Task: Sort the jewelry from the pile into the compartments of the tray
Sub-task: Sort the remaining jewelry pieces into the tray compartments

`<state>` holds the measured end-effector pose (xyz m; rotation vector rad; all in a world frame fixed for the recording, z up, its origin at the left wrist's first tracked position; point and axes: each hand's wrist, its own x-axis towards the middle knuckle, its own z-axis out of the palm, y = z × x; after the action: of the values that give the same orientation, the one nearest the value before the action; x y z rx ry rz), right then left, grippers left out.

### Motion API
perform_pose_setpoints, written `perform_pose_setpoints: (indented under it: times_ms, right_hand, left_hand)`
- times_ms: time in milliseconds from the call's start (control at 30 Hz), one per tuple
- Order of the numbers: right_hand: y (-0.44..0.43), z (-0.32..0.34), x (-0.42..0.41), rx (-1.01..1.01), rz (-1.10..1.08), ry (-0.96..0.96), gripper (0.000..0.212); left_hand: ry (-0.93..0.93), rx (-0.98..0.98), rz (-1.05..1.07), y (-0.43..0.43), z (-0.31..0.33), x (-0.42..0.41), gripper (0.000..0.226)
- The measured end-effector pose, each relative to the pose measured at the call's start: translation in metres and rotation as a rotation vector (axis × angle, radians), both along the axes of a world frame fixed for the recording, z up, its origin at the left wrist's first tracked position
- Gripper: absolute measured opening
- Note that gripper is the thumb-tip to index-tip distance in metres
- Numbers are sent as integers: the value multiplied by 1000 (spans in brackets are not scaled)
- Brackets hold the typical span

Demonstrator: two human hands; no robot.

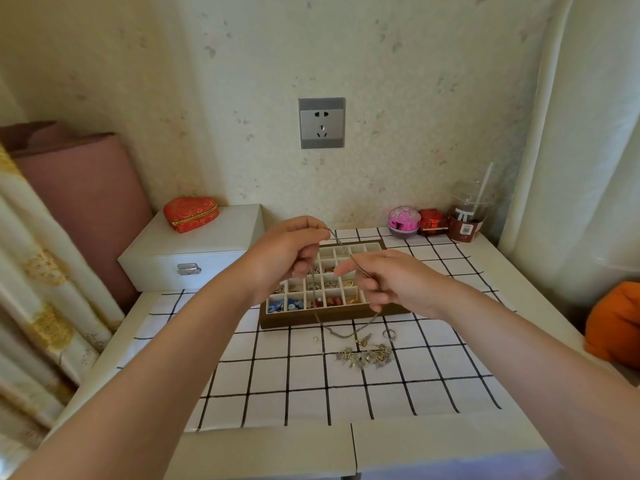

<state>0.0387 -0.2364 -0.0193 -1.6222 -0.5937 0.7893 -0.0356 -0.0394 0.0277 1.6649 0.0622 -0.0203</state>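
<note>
I hold a thin silver chain necklace up above the tray. My left hand pinches one end of it near the top, and my right hand pinches it lower down. The rest of the chain hangs in a loop down to the cloth in front of the tray. The wooden tray has many small white compartments; the near rows hold blue beads, red beads, rings and earrings. A small pile of jewelry lies on the checked cloth just in front of the tray, with a ring and a pearl beside it.
A white jewelry box with a red heart-shaped case on top stands at the left. At the back right are a pink container, a red box and a plastic cup with a straw. An orange object sits at the right edge.
</note>
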Motion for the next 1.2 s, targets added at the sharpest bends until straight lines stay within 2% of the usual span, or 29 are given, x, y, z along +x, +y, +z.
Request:
perform_pose_setpoints:
  times_ms: [167,267,333,500,567,767,933,1033,1200]
  right_hand:
    - [8,3,-7,-111,-8,-228,30]
    - [17,0,-9,-172,22,-342,31]
    - [22,-1,-10,-209,30,-393,20]
    - [18,5,6,-300,-70,-457,24]
    - [12,7,18,-298,-154,-494,24]
    - [0,6,64,-285,-395,-519,26]
    - [4,-7,95,-269,-496,-494,4]
    - [9,-15,111,-219,-547,-449,12]
    - [15,-29,131,-257,-561,-494,14]
  left_hand:
    - [-102,-1,27,-1,9,-1,16]
    - [-174,-77,31,-6,16,-2,17]
    - [-227,-128,44,-8,22,-2,18]
    - [-333,-213,179,-1,32,4,18]
    - [-357,-167,275,1,34,11,17]
    - [-352,-97,408,-4,31,49,9]
    - [-294,-114,425,-17,25,92,9]
    - [-268,-149,405,-19,22,113,9]
    - [-270,-76,352,-17,16,136,12]
